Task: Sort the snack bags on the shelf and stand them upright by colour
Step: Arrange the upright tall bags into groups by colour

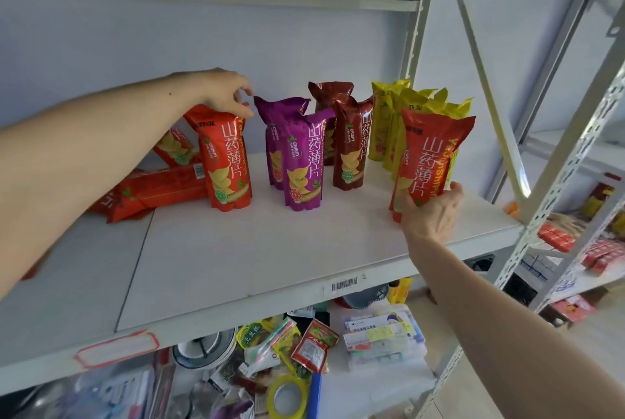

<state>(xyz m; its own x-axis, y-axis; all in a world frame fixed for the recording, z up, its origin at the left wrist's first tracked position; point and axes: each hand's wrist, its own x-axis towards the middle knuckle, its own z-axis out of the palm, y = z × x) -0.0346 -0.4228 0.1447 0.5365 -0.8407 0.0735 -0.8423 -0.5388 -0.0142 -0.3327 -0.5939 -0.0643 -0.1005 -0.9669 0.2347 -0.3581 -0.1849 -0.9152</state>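
Both bare arms reach forward. The left hand (227, 92) hangs palm-down with fingers curled, pinching. The right hand (431, 212) is lower, fingers wrapped in a grip.

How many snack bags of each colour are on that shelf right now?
Orange-red bags: 4
Purple bags: 2
Dark red-brown bags: 2
Yellow bags: about 4, overlapping
Total: about 12

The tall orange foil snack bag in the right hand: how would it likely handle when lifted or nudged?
The tall orange foil snack bag is narrow-based and already leans, so it probably tips easily. Puffed with crisps, it is likely light and crushable under a firm grip. Its glossy foil may slip in the right hand, which holds it near the base.
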